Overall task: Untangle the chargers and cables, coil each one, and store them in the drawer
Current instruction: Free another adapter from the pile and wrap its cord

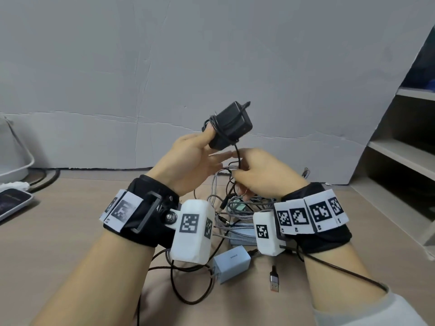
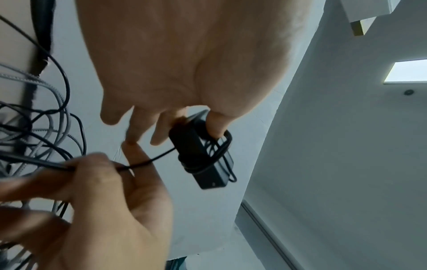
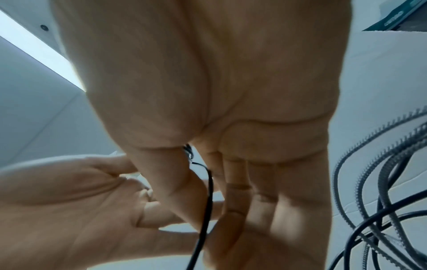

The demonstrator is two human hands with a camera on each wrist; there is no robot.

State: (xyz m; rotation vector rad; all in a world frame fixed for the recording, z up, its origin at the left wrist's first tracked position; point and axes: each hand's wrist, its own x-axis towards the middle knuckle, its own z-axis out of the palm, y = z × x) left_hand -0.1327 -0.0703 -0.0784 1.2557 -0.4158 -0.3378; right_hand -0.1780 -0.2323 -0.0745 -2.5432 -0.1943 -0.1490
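Backdrop: pale grey-white wall [image 1: 164,55], its surface creased and cracked along a horizontal seam. Work surface: light tan wood-grain table [image 1: 58,231], meeting the wall at a dark gap. Right side: grey shelving unit [image 1: 404,147] with several open tiers, a dark blue item on the uppermost visible tier. Left edge: white plastic bin [image 1: 14,156], partly cut off. Overhead, left wrist view: white ceiling [image 2: 346,146] with a rectangular lit panel [image 2: 406,73] and a small round fitting [image 2: 408,92].

Wooden table [image 1: 58,243] — tangled cables [image 1: 226,208], chargers [image 1: 231,263]
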